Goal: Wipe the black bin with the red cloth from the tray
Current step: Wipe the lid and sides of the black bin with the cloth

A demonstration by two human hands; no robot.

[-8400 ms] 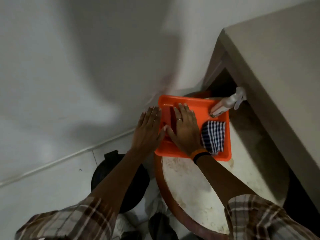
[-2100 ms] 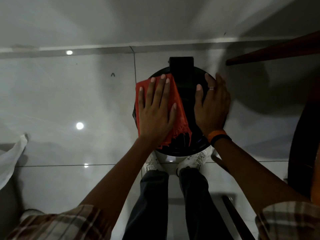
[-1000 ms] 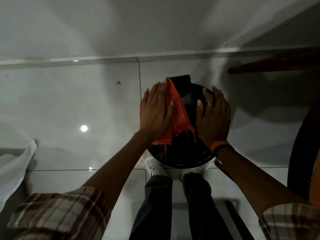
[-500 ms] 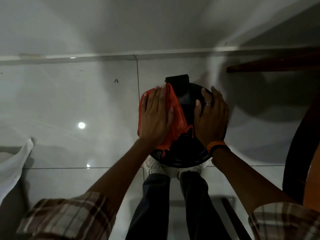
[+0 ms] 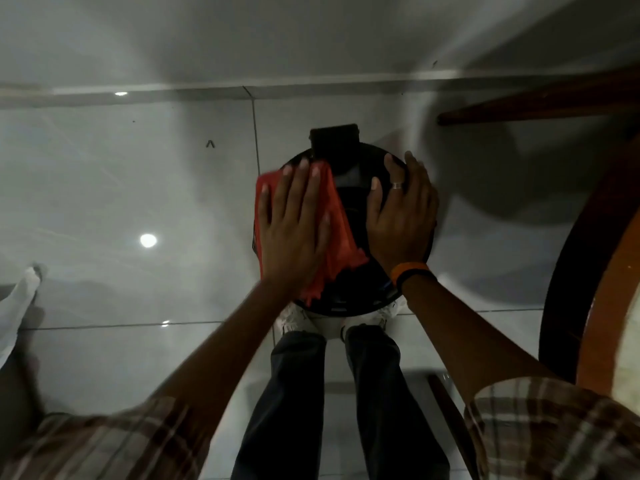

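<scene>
The round black bin (image 5: 349, 289) stands on the floor right in front of my feet, seen from above, with its hinge block at the far side. The red cloth (image 5: 337, 220) lies over the left half of the lid. My left hand (image 5: 294, 226) presses flat on the cloth with fingers spread, pointing away from me. My right hand (image 5: 401, 220) rests flat on the right side of the lid, fingers apart, holding the bin steady. The tray is out of view.
Glossy white floor tiles (image 5: 138, 202) surround the bin, and a wall runs along the far side. The round wooden table's edge (image 5: 588, 306) curves down the right. A white cloth or bag (image 5: 17, 306) shows at the left edge.
My left hand has slid the red cloth leftward and slightly nearer over the lid since half a second ago. My right hand has stayed on the lid's right side.
</scene>
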